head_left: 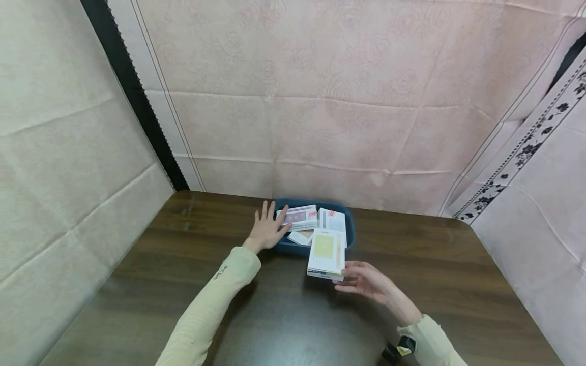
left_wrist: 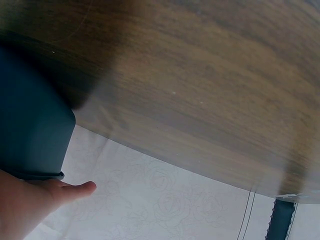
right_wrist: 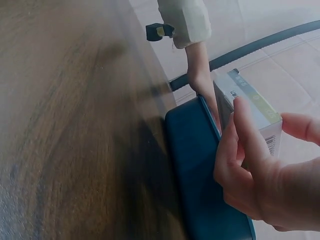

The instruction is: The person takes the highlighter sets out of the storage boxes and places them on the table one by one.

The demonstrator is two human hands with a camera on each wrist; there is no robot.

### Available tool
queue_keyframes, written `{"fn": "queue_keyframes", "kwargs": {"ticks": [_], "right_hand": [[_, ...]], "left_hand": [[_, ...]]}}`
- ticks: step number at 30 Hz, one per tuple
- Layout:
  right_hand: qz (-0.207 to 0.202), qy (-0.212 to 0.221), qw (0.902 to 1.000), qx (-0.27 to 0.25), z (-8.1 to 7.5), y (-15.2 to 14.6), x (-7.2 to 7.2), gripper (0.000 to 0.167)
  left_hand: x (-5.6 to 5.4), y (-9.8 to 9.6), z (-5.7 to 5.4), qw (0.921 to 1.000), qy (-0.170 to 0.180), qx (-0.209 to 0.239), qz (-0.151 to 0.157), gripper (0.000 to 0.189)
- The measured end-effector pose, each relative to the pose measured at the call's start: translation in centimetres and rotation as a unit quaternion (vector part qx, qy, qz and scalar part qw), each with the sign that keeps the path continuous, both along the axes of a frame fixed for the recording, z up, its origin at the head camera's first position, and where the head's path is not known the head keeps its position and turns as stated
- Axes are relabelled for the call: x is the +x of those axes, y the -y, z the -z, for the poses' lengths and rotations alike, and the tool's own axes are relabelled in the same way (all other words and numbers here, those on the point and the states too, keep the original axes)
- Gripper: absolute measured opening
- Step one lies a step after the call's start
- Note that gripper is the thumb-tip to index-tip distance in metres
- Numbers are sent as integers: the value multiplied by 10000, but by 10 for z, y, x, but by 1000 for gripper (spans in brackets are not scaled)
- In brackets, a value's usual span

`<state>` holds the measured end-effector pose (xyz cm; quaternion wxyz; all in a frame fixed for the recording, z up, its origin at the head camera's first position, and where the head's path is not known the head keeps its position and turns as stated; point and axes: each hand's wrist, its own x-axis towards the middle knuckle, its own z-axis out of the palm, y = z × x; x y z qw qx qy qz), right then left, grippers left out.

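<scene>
My right hand (head_left: 366,281) grips a white box with a yellow-green panel (head_left: 324,250), fingers on one side and thumb at an edge. The box is tilted and overlaps the front rim of a blue plastic basin (head_left: 350,229) in the head view. A barcode shows on the held box (right_wrist: 252,107) in the right wrist view. At the basin's left rim my left hand (head_left: 267,229) lies with spread, straight fingers, thumb reaching over the contents. Inside the basin are a white box with a purplish panel (head_left: 295,217), another white box (head_left: 332,219) and a smaller white box (head_left: 298,238).
The basin stands near the far edge of a dark brown wooden table (head_left: 293,315). Pale patterned cloth (head_left: 329,101) hangs behind the table, with more cloth on both sides. A black device (head_left: 398,349) is strapped to my right wrist.
</scene>
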<state>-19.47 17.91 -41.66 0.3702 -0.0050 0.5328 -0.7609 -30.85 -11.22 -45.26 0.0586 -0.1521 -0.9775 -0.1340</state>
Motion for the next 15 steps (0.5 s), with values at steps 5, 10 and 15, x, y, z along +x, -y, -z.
{"fn": "queue_keyframes", "kwargs": {"ticks": [5,10,15], "right_hand": [[-179,-57,9998,-95,-2,-1,3,60],[-217,0,9997,-61,-2,-1,5,61],[-144,69,9998,116,-6,3,8,61]], "left_hand": [[0,0,0,9999,91,-61,-4,63],[0,0,0,9999,107,-56,-8,63],[0,1,1,10000,44,-71,1,62]]}}
